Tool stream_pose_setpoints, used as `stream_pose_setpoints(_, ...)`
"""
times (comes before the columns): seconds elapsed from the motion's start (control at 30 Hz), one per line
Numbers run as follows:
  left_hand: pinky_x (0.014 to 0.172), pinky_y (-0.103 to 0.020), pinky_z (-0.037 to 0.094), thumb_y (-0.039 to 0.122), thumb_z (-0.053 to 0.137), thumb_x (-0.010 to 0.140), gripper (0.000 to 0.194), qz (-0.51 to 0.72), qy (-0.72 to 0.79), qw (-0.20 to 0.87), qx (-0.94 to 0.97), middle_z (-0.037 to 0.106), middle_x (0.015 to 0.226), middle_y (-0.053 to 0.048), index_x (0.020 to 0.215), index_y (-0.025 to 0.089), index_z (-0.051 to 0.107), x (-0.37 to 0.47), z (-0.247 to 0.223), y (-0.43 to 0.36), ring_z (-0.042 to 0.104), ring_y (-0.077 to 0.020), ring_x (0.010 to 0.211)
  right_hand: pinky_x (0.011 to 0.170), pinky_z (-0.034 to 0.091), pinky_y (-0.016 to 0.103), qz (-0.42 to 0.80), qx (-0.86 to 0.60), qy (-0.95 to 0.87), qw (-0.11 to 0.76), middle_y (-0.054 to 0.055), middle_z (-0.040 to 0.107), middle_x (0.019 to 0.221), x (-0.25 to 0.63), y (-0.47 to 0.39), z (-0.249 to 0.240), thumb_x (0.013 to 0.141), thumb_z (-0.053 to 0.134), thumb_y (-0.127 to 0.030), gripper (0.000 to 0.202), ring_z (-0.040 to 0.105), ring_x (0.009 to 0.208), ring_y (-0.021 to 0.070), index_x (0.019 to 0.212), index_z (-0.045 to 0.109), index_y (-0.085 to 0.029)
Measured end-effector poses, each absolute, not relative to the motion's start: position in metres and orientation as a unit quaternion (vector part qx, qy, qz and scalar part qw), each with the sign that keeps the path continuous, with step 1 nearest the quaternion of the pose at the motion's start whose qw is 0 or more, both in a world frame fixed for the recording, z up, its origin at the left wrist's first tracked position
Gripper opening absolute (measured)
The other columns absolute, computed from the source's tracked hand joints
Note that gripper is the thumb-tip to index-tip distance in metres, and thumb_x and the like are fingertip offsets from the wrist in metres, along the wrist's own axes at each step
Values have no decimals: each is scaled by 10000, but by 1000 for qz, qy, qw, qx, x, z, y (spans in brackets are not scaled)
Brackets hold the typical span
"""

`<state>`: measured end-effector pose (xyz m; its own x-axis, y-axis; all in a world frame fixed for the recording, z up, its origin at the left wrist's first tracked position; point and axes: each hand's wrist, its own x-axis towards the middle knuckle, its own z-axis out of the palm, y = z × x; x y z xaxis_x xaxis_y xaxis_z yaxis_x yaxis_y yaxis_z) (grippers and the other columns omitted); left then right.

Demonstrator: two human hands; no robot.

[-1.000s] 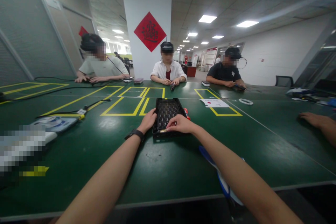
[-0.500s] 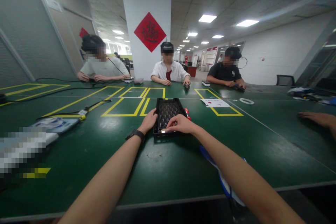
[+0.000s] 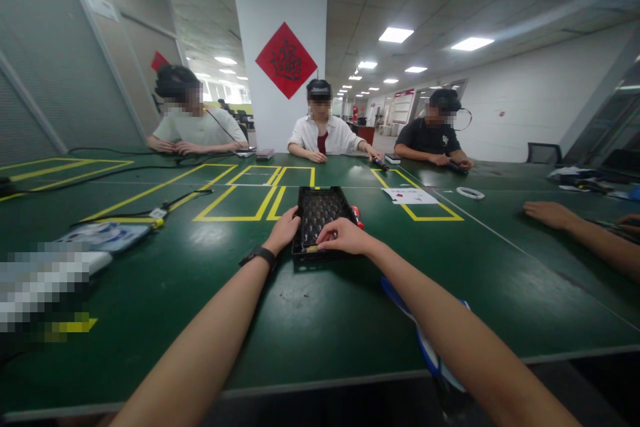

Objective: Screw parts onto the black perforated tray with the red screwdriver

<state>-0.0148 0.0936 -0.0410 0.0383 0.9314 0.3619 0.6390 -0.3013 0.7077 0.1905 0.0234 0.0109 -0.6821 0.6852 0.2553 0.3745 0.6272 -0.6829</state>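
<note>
A black tray (image 3: 320, 256) with a dark, grid-like inside lies on the green table in front of me. My left hand (image 3: 283, 230) is closed on its left edge, the thumb near the rim. A dark band circles that wrist. My right hand (image 3: 345, 237) reaches over the tray's near right corner. Its thumb and forefinger pinch at a small yellowish piece (image 3: 313, 249) by the near wall; how far the fingers cover it is unclear. A red object (image 3: 357, 216), partly hidden, sits against the tray's right side.
Yellow tape outlines mark the green table (image 3: 260, 353). A paper sheet (image 3: 410, 196) and a white ring (image 3: 470, 193) lie beyond, to the right. Blue-and-white material (image 3: 425, 340) shows under my right forearm. Another person's hand (image 3: 550, 215) rests at right; several people sit opposite.
My hands and the tray stay nearly still; the small yellowish piece looks less bright. A person opposite has moved a dark object rightward. The other person's hand at right has come further left.
</note>
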Motion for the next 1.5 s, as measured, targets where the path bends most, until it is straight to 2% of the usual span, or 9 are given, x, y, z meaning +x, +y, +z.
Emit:
stream_pose_setpoints(0.63,1046,-299,257,200,362,753,499,405,566,179,695,439,1315,-79,1233,108,466,-14,-39,91,377,-192,1224,568,426,199,305,-312,-863,255,53,661,689,190,23,11,641,655,-349,303,576,616,114,807,692,-98)
stream_pose_setpoints(0.83,1045,-319,258,204,350,761,503,407,561,176,700,433,1315,-106,1238,83,455,-14,-40,92,376,-205,1223,546,406,194,303,-320,-862,251,45,648,663,189,22,14,623,671,-340,295,544,580,96,787,688,-96)
stream_pose_setpoints(1.07,1047,-317,254,190,363,756,500,405,563,181,697,430,1322,-82,1240,106,457,-15,-40,94,373,-201,1225,547,410,203,333,-326,-845,262,45,643,658,189,18,17,618,673,-348,299,543,575,99,768,683,-89)
stream_pose_setpoints(1.3,1039,-324,270,186,346,763,512,401,562,172,702,421,1323,-113,1254,73,435,-14,-39,92,370,-206,1227,517,397,190,318,-323,-849,272,37,634,624,189,20,13,602,686,-365,319,526,546,90,762,685,-89)
stream_pose_setpoints(1.5,1042,-315,261,196,346,769,509,399,564,171,702,419,1326,-108,1256,76,434,-14,-39,92,365,-199,1231,556,426,195,315,-322,-853,263,45,648,648,190,20,12,619,671,-345,293,560,583,101,763,689,-91)
